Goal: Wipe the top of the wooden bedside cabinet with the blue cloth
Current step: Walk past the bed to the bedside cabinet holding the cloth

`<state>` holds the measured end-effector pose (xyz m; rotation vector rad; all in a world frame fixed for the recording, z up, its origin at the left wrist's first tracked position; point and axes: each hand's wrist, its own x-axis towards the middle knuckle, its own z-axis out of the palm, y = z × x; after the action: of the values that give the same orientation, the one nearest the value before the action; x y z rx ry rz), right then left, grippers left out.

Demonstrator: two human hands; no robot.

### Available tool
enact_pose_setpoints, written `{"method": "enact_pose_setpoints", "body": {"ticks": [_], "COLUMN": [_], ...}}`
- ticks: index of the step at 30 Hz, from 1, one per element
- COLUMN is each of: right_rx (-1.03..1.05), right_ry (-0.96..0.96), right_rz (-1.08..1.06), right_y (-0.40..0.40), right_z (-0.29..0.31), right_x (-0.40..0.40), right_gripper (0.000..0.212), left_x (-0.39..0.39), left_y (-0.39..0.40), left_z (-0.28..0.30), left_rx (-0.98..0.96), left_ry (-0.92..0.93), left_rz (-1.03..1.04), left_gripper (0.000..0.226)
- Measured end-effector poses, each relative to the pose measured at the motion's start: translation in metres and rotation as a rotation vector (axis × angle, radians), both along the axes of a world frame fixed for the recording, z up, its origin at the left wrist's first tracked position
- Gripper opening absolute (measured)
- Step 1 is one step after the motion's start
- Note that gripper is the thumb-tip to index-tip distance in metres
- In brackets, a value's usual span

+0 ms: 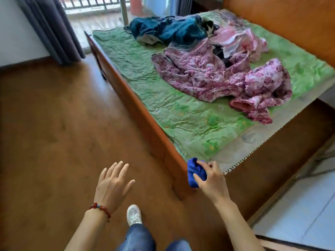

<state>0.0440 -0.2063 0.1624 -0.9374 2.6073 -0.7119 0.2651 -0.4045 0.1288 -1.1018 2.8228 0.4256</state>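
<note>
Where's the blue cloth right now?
In the head view, the blue cloth is bunched in the right hand, low and right of centre, by the bed's wooden corner.

Wooden-framed bed under a green quilt, pink floral bedding and teal blanket heaped on top.

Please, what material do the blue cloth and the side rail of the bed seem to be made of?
Blue cloth: soft fabric, matte; it bunches and folds in the right hand, perhaps microfibre. Bed side rail: probably wood with a smooth reddish-brown finish; its long straight edge is rigid.
</note>
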Motion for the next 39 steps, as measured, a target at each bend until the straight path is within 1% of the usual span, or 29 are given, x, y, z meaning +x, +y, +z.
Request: {"method": "enact_pose_setpoints", "body": {"ticks": [8,12,17,21,26,33,39], "right_rx": [-0.031,-0.046,-0.04,-0.045,-0.058,-0.091,-0.111], "right_ry": [-0.021,-0.016,-0.011,-0.018,-0.036,-0.043,-0.04], "right_rz": [0.256,0.38,0.47,0.514,0.548,0.599,0.6], "right_y": [-0.195,-0.273,-0.361,-0.434,-0.537,-0.689,-0.804], "right_z": [-0.008,-0.007,-0.008,-0.014,-0.02,-0.002,0.005], "right_x": [0.027,0.038,0.036,0.02,-0.013,-0.065,-0.083], "right_gripper": [0.045,0.046,0.045,0.046,0.046,0.046,0.044], "left_x": [0.064,0.091,0.103,0.09,0.054,0.005,-0.014], "left_y": [-0.135,-0.187,-0.249,-0.308,-0.398,-0.537,-0.646], "left_z": [-0.001,0.004,0.004,-0.004,-0.011,0.013,0.021], "left_rx": [-0.006,-0.008,0.005,0.019,0.016,-0.025,-0.061], "left_ry": [-0.034,-0.053,-0.081,-0.09,-0.089,-0.057,-0.03], "left_rz": [0.22,0.324,0.412,0.448,0.457,0.495,0.513], "left_gripper": [0.08,0.08,0.078,0.077,0.077,0.079,0.078]}}
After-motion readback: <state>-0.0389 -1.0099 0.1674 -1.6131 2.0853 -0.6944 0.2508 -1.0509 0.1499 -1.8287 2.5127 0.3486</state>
